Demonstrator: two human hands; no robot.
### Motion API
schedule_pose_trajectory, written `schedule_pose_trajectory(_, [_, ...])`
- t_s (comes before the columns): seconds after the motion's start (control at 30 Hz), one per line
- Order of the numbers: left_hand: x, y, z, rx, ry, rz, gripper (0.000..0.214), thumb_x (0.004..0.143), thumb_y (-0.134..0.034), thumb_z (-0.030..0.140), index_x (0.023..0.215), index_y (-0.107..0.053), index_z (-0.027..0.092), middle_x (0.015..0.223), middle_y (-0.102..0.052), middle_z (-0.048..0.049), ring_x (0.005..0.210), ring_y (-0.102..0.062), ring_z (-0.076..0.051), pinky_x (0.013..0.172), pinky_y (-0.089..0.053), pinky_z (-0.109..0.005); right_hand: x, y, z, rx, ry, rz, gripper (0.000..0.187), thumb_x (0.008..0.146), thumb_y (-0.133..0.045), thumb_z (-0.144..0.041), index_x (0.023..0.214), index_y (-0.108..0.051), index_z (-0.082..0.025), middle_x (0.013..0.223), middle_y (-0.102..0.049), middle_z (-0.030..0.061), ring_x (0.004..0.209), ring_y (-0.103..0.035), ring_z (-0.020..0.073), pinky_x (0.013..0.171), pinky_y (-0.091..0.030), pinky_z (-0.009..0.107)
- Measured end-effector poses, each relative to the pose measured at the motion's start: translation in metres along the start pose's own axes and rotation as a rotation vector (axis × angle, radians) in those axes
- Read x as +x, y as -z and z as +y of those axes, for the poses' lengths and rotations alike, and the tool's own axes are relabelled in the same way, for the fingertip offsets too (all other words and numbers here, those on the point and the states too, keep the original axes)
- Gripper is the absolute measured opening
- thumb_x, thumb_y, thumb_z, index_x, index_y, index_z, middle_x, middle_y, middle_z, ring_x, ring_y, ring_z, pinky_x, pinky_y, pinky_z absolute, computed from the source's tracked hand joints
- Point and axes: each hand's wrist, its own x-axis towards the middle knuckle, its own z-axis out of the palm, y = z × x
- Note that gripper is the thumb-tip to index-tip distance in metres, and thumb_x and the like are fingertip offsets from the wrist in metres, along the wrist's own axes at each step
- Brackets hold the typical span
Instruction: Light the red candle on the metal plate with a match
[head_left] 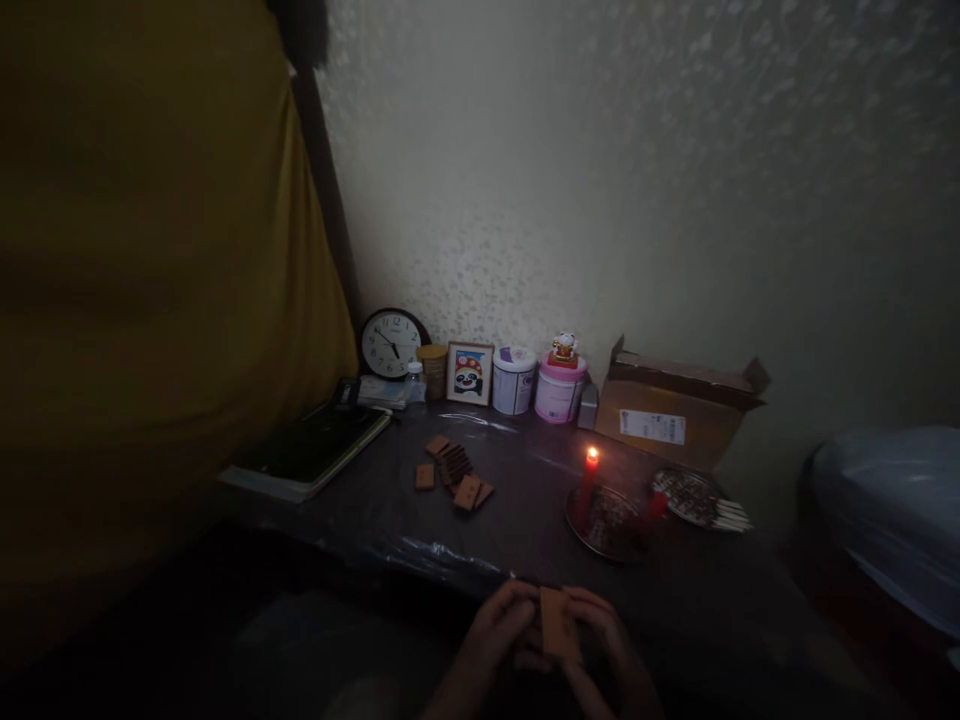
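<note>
Low in the head view, my two hands are together in front of the table edge. A flat brown matchbox (557, 624) is held upright between them. My right hand (606, 630) grips its right side, fingers at the top and thumb low down. My left hand (501, 632) has its fingers curled against the left edge of the matchbox. Shadow hides part of both hands. Further up the table lies a loose pile of similar brown matchboxes (466, 491), some showing dark sides.
A lit red candle (589, 483) stands on a round metal plate (576, 537) to the right. Beyond are another plate with white sticks (731, 517) and a cardboard box (637, 395). Tubs (514, 382), a framed picture (470, 374), a clock (391, 345) and a book (315, 455) line the back and left.
</note>
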Motion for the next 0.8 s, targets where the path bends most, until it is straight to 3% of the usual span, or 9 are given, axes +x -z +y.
schedule_pose_trajectory(0.3, [-0.006,-0.007,0.011,-0.178,0.045,-0.103,0.020,0.081,-0.055,0.032,0.091,-0.061,0.015,0.084,-0.063,-0.0068,0.075,-0.061,-0.017,0.062,-0.046,-0.027,-0.004,-0.017,-0.004,0.161,-0.122,0.119,0.031,0.079,-0.059,-0.040,0.105,-0.058,-0.025,0.114,-0.060,0.0085,0.105,-0.059,0.0217,0.088,-0.049,0.027])
schedule_pose_trajectory(0.53, [-0.010,-0.012,0.020,-0.210,0.062,-0.212,0.023,0.079,-0.057,0.035,0.091,-0.060,0.016,0.083,-0.063,-0.0055,0.079,-0.060,-0.018,0.071,-0.044,-0.029,-0.006,-0.017,-0.004,0.229,-0.117,0.082,0.033,0.079,-0.059,-0.043,0.106,-0.060,-0.024,0.115,-0.061,0.0093,0.105,-0.059,0.0228,0.088,-0.048,0.028])
schedule_pose_trajectory(0.8, [-0.014,-0.013,0.024,-0.259,0.109,-0.272,0.022,0.080,-0.053,0.030,0.097,-0.059,0.017,0.091,-0.061,-0.0072,0.082,-0.059,-0.019,0.061,-0.042,-0.025,-0.006,-0.015,0.000,0.247,-0.075,0.068,0.031,0.080,-0.059,-0.041,0.108,-0.059,-0.025,0.115,-0.061,0.0088,0.105,-0.060,0.0232,0.087,-0.049,0.029])
